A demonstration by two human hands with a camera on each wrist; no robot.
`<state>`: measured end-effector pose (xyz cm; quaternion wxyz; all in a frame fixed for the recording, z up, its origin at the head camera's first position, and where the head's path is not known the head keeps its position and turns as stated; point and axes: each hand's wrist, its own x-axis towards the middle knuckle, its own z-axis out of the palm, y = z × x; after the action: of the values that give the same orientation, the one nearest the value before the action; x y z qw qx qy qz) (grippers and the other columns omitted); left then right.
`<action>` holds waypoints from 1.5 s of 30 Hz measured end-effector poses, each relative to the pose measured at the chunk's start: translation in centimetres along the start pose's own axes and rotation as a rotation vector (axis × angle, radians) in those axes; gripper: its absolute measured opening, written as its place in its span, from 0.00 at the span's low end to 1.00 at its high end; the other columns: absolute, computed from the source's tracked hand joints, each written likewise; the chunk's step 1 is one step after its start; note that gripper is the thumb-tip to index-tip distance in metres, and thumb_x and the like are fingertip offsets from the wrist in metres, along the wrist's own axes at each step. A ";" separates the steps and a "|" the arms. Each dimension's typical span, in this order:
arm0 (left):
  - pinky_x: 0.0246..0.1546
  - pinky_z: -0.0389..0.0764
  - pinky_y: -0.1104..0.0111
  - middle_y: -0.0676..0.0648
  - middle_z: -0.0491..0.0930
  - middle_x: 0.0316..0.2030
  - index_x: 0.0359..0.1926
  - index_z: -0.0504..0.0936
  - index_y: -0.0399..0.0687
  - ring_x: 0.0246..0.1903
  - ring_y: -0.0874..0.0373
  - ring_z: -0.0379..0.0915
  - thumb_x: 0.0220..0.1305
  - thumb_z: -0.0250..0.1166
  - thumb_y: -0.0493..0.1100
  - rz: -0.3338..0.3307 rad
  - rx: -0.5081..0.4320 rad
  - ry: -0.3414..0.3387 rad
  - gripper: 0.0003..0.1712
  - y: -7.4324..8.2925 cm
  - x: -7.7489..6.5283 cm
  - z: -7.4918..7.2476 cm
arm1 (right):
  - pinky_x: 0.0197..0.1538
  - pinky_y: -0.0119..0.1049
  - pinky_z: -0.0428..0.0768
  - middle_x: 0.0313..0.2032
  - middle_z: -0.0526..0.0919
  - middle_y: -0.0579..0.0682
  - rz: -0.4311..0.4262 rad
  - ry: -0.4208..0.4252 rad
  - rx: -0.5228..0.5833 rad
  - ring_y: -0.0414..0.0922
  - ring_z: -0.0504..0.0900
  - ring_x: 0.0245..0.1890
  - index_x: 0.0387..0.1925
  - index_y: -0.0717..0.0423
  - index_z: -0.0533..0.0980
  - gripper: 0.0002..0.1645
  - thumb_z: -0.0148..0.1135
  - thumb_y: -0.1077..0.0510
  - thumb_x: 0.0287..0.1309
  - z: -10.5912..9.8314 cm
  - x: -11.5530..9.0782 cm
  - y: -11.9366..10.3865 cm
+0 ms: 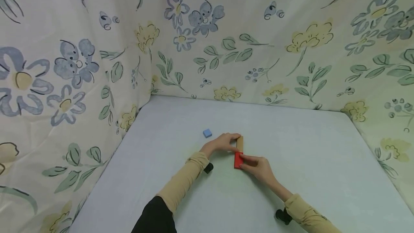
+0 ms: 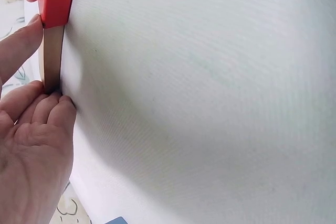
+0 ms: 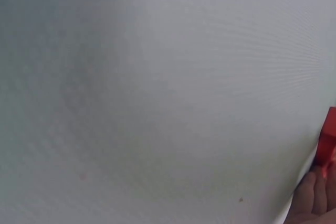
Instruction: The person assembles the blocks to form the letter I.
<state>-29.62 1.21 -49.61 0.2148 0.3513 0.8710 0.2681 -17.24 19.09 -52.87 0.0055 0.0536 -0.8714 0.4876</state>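
Red, smooth and flat-sided, a block [image 1: 237,161] touches a slim, wood-toned bar [image 1: 240,144] at its twelve o'clock, end to end on a finely ribbed white surface [image 1: 307,161]. The left hand [image 1: 223,142] pinches the bar lengthwise, thumb near the joint; the right hand [image 1: 260,168] pinches the block. Alignment appears under way, seemingly calling next for a steady squaring-up. At ten o'clock lies a small blue block [image 1: 207,133].

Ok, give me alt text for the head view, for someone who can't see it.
A left hand grips a tan block and a right hand grips a red block in line with it, on a white table. A blue block lies apart, to the left; floral cloth hangs behind.
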 end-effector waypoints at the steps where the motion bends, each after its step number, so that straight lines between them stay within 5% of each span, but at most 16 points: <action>1: 0.70 0.59 0.65 0.48 0.63 0.69 0.70 0.62 0.46 0.70 0.55 0.56 0.60 0.67 0.47 -0.003 0.002 0.000 0.39 0.0 0.0 0.0 | 0.52 0.32 0.79 0.47 0.85 0.52 0.005 0.000 0.004 0.50 0.81 0.53 0.49 0.54 0.82 0.23 0.72 0.55 0.48 0.0 0.0 0.0; 15: 0.70 0.59 0.64 0.49 0.64 0.69 0.69 0.63 0.47 0.69 0.55 0.57 0.61 0.66 0.49 0.001 0.019 0.008 0.38 0.2 -0.2 0.0 | 0.53 0.42 0.80 0.50 0.84 0.55 0.000 0.081 0.033 0.51 0.81 0.53 0.52 0.59 0.79 0.23 0.69 0.59 0.52 0.3 1.8 -0.4; 45: 0.71 0.58 0.66 0.49 0.61 0.70 0.70 0.62 0.48 0.71 0.57 0.54 0.61 0.66 0.49 -0.005 -0.032 0.032 0.39 -0.3 -0.3 0.4 | 0.47 0.20 0.76 0.46 0.85 0.54 -0.042 0.054 0.025 0.49 0.82 0.50 0.49 0.58 0.81 0.21 0.70 0.60 0.51 0.3 2.5 -0.2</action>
<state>-29.33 0.92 -50.03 0.2072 0.3411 0.8708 0.2871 -19.71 18.54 -52.71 0.0387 0.0586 -0.8635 0.4994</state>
